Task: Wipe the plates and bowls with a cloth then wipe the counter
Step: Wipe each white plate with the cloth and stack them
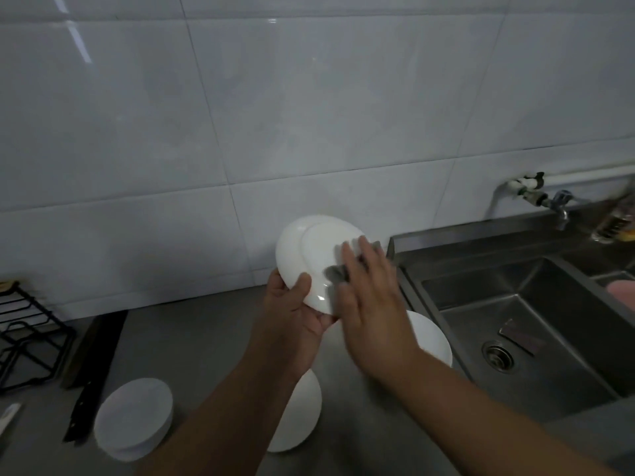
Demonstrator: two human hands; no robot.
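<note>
— At the tabletop [192,338], our left hand [292,310] grips a white plate [309,245] by its lower rim, thumb over the edge, tilting its underside toward us.

— So our right hand [371,304], fingers straight, can press the grey cloth [335,272] flat against it.

— More wait, we judge: a second plate [433,341] beneath the right hand, a white dish [302,417] under the left forearm.

White plate [309,249], tilted, underside towards viewer, lower rim gripped by left hand [292,314]. Grey cloth [338,271] pressed flat against its right side by right hand [367,304]. Second plate [433,341], half-hidden white dish [302,417] and white stack [134,417] lie on grey counter [192,345].
</note>
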